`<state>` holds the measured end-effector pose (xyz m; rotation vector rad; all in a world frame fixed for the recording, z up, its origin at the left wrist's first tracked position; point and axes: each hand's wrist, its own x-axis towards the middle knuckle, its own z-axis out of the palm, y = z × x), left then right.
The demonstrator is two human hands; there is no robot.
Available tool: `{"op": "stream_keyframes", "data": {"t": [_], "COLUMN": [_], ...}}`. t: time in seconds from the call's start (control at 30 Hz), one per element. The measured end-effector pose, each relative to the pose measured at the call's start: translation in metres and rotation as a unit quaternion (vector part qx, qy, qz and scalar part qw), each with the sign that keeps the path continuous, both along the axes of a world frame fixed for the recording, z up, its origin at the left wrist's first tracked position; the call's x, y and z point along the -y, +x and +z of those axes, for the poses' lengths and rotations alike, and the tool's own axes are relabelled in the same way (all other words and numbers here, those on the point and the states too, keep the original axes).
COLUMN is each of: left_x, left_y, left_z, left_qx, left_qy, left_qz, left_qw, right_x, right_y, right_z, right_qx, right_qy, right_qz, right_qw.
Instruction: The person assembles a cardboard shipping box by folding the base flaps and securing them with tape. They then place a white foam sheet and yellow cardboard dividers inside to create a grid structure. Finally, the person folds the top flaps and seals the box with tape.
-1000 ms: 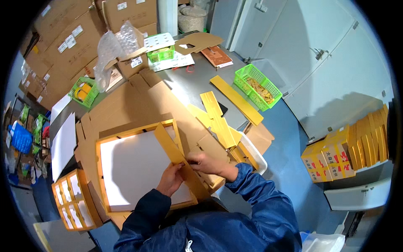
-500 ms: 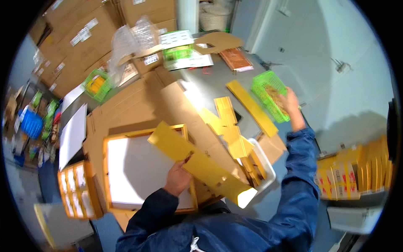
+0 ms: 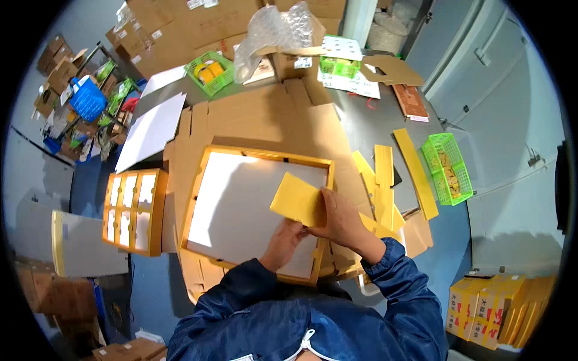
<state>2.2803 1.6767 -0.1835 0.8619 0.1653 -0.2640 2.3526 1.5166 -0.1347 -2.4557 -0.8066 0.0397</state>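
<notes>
A flat yellow board (image 3: pixel 296 201) is held tilted above a large shallow frame with a yellow rim (image 3: pixel 253 151) and a white base. My right hand (image 3: pixel 346 221) is closed round the board's right end. From below, my left hand (image 3: pixel 285 242) comes up to the board's lower edge, its fingertips closed there and meeting the right hand's. Whatever small piece may be between the fingertips is hidden. The frame lies on flattened cardboard (image 3: pixel 241 120) in front of me.
Several yellow strips (image 3: pixel 383 180) lie to the right, beside a green basket (image 3: pixel 447 168) of small tan pieces. Left of the frame stands a yellow compartment box (image 3: pixel 133 212) near a white sheet (image 3: pixel 152 133). Another green basket (image 3: pixel 211 73) and bubble wrap (image 3: pixel 265 39) sit farther back.
My right hand has left the green basket and come back to the yellow board. The board has swung round above the frame, with both hands now at it. The head view has shifted.
</notes>
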Motion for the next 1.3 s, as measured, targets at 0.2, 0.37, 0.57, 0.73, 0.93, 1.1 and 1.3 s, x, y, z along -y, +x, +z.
{"op": "stream_keyframes", "data": {"t": [0.2, 0.37, 0.57, 0.73, 0.93, 1.1, 1.3], "left_x": [-0.044, -0.055, -0.069, -0.084, -0.079, -0.096, -0.132], "left_y": [-0.021, -0.031, -0.039, -0.044, -0.044, -0.031, -0.018], "left_z": [-0.006, 0.003, 0.006, -0.009, 0.008, 0.021, 0.029], "left_qx": [0.039, 0.011, -0.083, -0.046, 0.018, 0.153, 0.122], "left_qy": [0.028, -0.036, -0.091, -0.111, -0.031, -0.064, -0.062], "left_qz": [0.003, 0.056, 0.086, 0.036, 0.031, 0.017, 0.059], "left_qw": [0.999, 0.998, 0.989, 0.992, 0.999, 0.986, 0.989], "right_x": [-0.035, -0.051, -0.069, -0.072, -0.069, -0.071, -0.058], "right_y": [-0.033, -0.051, -0.062, -0.062, -0.056, -0.058, -0.088], "right_z": [-0.016, -0.017, -0.017, -0.018, 0.003, 0.018, 0.008], "right_qx": [0.026, 0.040, 0.102, 0.089, -0.096, -0.219, -0.267], "right_qy": [0.061, 0.008, -0.039, -0.013, -0.017, 0.196, 0.046], "right_qz": [0.050, 0.059, 0.022, 0.059, 0.070, 0.137, 0.039], "right_qw": [0.997, 0.997, 0.994, 0.994, 0.993, 0.946, 0.962]}}
